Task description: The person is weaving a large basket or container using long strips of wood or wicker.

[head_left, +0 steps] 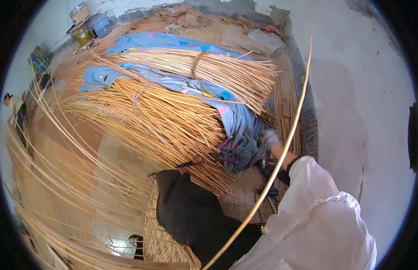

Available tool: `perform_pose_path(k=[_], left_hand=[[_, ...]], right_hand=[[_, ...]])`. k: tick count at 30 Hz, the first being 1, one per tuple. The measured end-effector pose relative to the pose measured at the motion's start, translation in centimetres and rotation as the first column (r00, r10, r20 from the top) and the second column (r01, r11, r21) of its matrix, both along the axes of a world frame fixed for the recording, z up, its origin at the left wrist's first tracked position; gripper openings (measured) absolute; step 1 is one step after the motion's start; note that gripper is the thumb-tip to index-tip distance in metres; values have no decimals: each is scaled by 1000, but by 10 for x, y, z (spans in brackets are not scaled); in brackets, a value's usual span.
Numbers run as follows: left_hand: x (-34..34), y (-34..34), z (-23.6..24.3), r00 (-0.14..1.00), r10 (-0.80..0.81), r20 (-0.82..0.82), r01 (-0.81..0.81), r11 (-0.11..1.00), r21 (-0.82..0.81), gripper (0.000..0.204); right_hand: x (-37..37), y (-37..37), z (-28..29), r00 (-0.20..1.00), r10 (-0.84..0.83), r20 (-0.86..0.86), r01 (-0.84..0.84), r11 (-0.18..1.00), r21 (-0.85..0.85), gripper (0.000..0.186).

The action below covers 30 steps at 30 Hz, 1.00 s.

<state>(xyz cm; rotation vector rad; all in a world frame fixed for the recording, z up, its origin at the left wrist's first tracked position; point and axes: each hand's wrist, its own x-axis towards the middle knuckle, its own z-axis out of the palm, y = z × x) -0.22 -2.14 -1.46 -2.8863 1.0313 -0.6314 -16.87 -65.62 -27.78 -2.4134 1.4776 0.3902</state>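
Observation:
My right arm, in a white sleeve (308, 198), reaches forward to the blue patterned cloth (240, 130). My right hand (272, 141) is blurred at the cloth's edge, its grip unclear, above a dark green power tool (267, 168). A purple-handled tool (224, 144) lies beside it. A long pale cane (285, 148) crosses in front of that arm. Black fabric (191, 202) covers part of a woven cane piece (152, 234), whose long loose strands sweep left. Skin shows at the fabric's far end; I cannot tell whether hand or foot. My left hand is not identifiable.
Two tied bundles of rods (191, 63) (155, 112) lie on cloth on the floor. Another person (15, 112) is at the far left. Water jugs (101, 24) and containers stand at the back left, debris along the back wall. A plastered wall (353, 99) bounds the right.

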Motion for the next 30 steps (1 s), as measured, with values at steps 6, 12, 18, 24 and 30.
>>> perform_pose_path(k=[6,12,18,24,30], left_hand=[[9,-8,-3,1000,8,20,-9,1000,24,44],[10,-6,-10,998,39,56,-41,998,39,44],[-3,8,-13,991,81,106,-86,996,39,44],[-13,33,-20,988,81,133,-86,996,30,43],[-9,20,-16,994,66,92,-65,998,-15,50]], right_hand=[[66,-88,90,783,-459,420,444,885,140,24],[104,-146,43,991,-105,-80,90,981,-173,20],[114,-103,57,907,-273,319,305,951,-52,24],[33,-18,89,817,-205,540,334,930,-152,24],[-13,28,161,390,-845,366,110,437,893,28]])
